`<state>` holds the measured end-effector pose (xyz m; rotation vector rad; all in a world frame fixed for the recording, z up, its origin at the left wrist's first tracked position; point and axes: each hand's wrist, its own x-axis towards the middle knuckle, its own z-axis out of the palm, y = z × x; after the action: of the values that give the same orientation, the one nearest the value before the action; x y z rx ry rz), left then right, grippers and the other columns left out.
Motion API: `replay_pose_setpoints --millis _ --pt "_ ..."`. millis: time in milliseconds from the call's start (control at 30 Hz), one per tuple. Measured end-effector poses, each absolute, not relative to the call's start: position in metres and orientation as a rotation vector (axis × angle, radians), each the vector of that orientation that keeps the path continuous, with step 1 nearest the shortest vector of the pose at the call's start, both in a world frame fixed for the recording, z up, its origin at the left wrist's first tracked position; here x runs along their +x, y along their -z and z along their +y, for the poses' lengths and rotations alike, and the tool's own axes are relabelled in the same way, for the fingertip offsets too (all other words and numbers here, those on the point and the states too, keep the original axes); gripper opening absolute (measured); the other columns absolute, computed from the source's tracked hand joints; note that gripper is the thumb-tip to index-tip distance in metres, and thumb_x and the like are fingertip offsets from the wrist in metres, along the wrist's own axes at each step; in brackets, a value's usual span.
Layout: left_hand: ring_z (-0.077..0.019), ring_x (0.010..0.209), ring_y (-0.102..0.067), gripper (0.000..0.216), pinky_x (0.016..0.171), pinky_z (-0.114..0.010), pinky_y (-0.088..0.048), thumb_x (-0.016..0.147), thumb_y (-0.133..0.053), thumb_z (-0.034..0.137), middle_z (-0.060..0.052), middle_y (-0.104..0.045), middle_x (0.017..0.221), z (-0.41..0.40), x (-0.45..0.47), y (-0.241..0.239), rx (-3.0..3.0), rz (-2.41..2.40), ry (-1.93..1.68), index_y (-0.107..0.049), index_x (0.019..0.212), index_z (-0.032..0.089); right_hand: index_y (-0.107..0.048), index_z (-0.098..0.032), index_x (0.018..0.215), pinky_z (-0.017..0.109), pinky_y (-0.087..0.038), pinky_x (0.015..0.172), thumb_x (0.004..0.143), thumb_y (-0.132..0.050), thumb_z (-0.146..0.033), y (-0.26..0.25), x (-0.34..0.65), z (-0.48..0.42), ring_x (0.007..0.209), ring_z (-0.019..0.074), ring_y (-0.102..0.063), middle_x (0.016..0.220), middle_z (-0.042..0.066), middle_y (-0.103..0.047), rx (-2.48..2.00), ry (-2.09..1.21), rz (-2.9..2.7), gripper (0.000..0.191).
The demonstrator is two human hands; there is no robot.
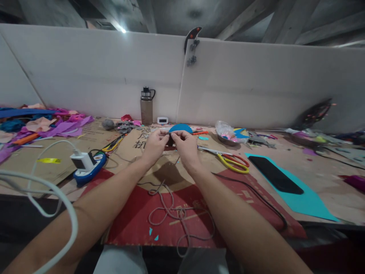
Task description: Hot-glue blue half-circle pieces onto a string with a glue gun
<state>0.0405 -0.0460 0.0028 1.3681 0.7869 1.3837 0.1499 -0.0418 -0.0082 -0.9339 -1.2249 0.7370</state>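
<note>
Both hands are raised close together over the middle of the table, fingertips almost meeting. The thumb and fingers of my left hand (pixel 156 144) are pinched together, as are those of my right hand (pixel 185 146). Between them is something small and dark, mostly hidden by the fingers. A thin grey-brown cord (pixel 171 208) lies in loose loops on the red and brown cardboard (pixel 128 224) below. Just behind the fingers shows a blue rounded piece (pixel 181 128). Scissors with red and yellow handles (pixel 234 163) lie right of my right hand.
A black phone (pixel 275 174) rests on a turquoise sheet (pixel 310 199) at the right. To the left are a power strip (pixel 88 173) with a white charger and a pile of coloured scraps (pixel 42 123). A bottle (pixel 146 108) stands by the white partition (pixel 99 72). A white cable (pixel 71 217) arches near my left arm.
</note>
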Motion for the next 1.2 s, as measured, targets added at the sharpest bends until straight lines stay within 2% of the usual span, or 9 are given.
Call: replay_pose_setpoints --millis 167,300,433,600,800,1067,1200 --pt "-0.0131 0.064 -0.062 0.011 0.066 -0.035 -0.056 0.076 -0.059 0.022 -0.002 -0.064 0.073 -0.043 0.039 -0.003 1.296 0.758 -1.402 -0.052 0.082 0.015 -0.064 -0.018 0.077 0.023 -0.039 0.057 0.072 -0.059 -0.035 0.006 0.150 -0.046 0.060 0.0098 -0.048 0.068 0.000 -0.059 -0.951 -0.703 -1.244 0.019" --pt "-0.0112 0.063 -0.061 0.016 0.066 -0.034 -0.056 0.076 -0.061 0.027 -0.002 -0.063 0.073 -0.040 0.036 -0.002 1.300 0.730 -1.412 -0.052 0.082 0.016 -0.063 -0.018 0.076 0.022 -0.038 0.055 0.072 -0.059 -0.035 0.005 0.150 -0.047 0.059 0.0097 -0.046 0.065 -0.001 -0.056 -0.959 -0.710 -1.251 0.018" --pt "-0.0116 0.063 -0.061 0.019 0.067 -0.033 -0.056 0.075 -0.062 0.031 -0.001 -0.062 0.071 -0.040 0.035 -0.002 1.304 0.748 -1.428 -0.052 0.080 0.016 -0.062 -0.018 0.077 0.023 -0.036 0.054 0.073 -0.058 -0.035 0.006 0.149 -0.047 0.057 0.0095 -0.044 0.065 -0.002 -0.055 -0.966 -0.732 -1.269 0.017" --pt "-0.0092 0.058 -0.059 0.016 0.068 -0.034 -0.056 0.073 -0.063 0.026 0.002 -0.059 0.065 -0.039 0.032 -0.008 1.190 0.792 -1.540 -0.051 0.074 0.016 -0.058 -0.018 0.076 0.023 -0.035 0.056 0.074 -0.056 -0.035 0.008 0.148 -0.047 0.058 0.0097 -0.042 0.064 -0.003 -0.052 -0.939 -0.693 -1.346 0.018" --pt "-0.0138 0.065 -0.065 0.011 0.070 -0.038 -0.056 0.076 -0.060 0.021 -0.001 -0.064 0.071 -0.031 0.020 -0.013 1.066 0.704 -1.592 -0.051 0.081 0.016 -0.057 -0.017 0.069 0.024 -0.035 0.063 0.079 -0.048 -0.033 0.013 0.147 -0.043 0.064 0.0110 -0.045 0.066 -0.002 -0.054 -0.976 -0.570 -1.573 0.022" --pt "-0.0165 0.071 -0.068 0.008 0.072 -0.035 -0.056 0.079 -0.058 0.019 -0.006 -0.068 0.076 -0.025 0.016 -0.014 1.023 0.667 -1.549 -0.053 0.082 0.013 -0.064 -0.018 0.073 0.024 -0.035 0.063 0.079 -0.045 -0.029 0.021 0.149 -0.037 0.065 0.0126 -0.051 0.068 -0.001 -0.060 -1.154 -0.579 -1.711 0.023" --pt "-0.0184 0.073 -0.069 0.006 0.067 -0.030 -0.056 0.079 -0.054 0.016 -0.009 -0.069 0.076 -0.016 0.009 -0.010 0.883 0.729 -1.585 -0.056 0.084 0.012 -0.066 -0.018 0.074 0.025 -0.038 0.063 0.086 -0.038 -0.039 0.012 0.156 -0.039 0.066 0.0146 -0.056 0.067 0.002 -0.063 -1.289 -0.617 -1.892 0.037"
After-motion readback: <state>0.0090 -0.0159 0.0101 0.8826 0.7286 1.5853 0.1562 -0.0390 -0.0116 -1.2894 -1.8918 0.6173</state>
